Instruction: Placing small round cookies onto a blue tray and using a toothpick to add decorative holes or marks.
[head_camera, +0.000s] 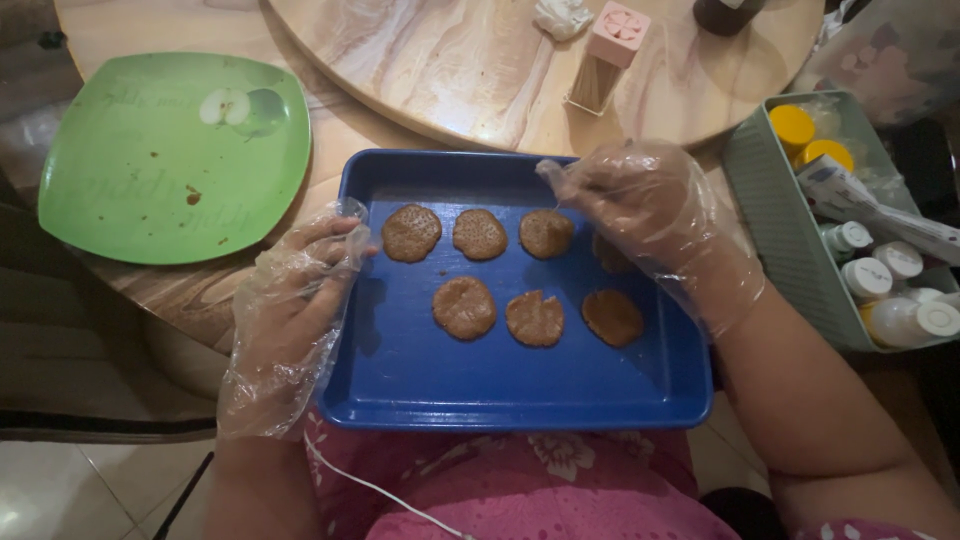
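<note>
While the blue tray (400, 385) rests across the person's lap and against the table's edge, both hands, each in a loose clear plastic glove, work at it from either side. The left hand (290, 320) lies on the tray's left rim, fingers loosely curled over the edge and gripping it, the wrist coming up from below. Just right of those fingers sit the flat brown dough patties (465, 306), seven in two rows: four in the far row, three nearer the body. The right hand (640, 205) hovers over the tray's far right corner, palm down, forearm slanting in from the lower right. Its fingers are drawn together and bent downward above the fourth patty (608, 256) of the far row, which is partly hidden under the glove; whether the fingertips touch it, I cannot tell. Beyond the left hand lies a green plate (150, 170). To the right of the right hand stands a pale green basket (775, 210) of small bottles, and beyond it a pink toothpick holder (610, 45).
</note>
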